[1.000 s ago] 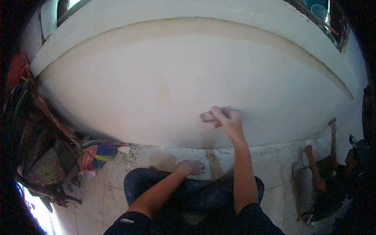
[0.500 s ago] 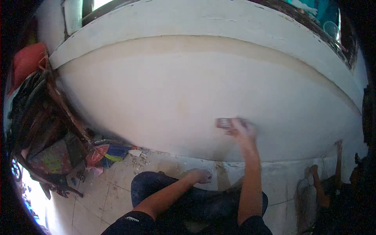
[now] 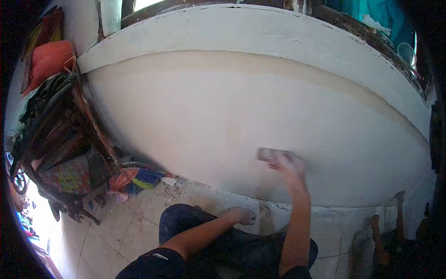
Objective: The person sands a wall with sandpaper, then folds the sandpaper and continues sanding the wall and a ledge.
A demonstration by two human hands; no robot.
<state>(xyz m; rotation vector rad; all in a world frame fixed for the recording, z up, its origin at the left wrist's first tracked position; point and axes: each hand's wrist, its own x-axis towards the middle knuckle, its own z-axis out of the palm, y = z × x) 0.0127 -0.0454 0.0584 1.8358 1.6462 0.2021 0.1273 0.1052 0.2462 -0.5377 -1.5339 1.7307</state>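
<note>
My right hand [image 3: 290, 167] is pressed up to the white wall [image 3: 195, 107], its fingers closed round a dusty, reddish-brown sanding block [image 3: 269, 155]. The block lies flat along the wall surface, and the hand is slightly blurred. Pale dust coats the fingers. My left hand [image 3: 242, 216] rests low by my knees, dusty, with its fingers curled in. Whether anything is inside that hand is hidden. Bent knees in dark trousers [image 3: 179, 221] show beneath my forearms.
On the left stand a dark wooden chair [image 3: 65, 125] and a red sack [image 3: 51, 60]. Coloured rags [image 3: 146, 179] and debris lie along the wall's foot on the floor tiles [image 3: 104, 232]. At lower right, another person's arm [image 3: 377, 232] shows. A ledge [image 3: 223, 28] runs above.
The view has shifted, so the wall and chair sit lower and further right. Against the wall, my right hand has slid a little left with the block. My left hand stays by my knees.
</note>
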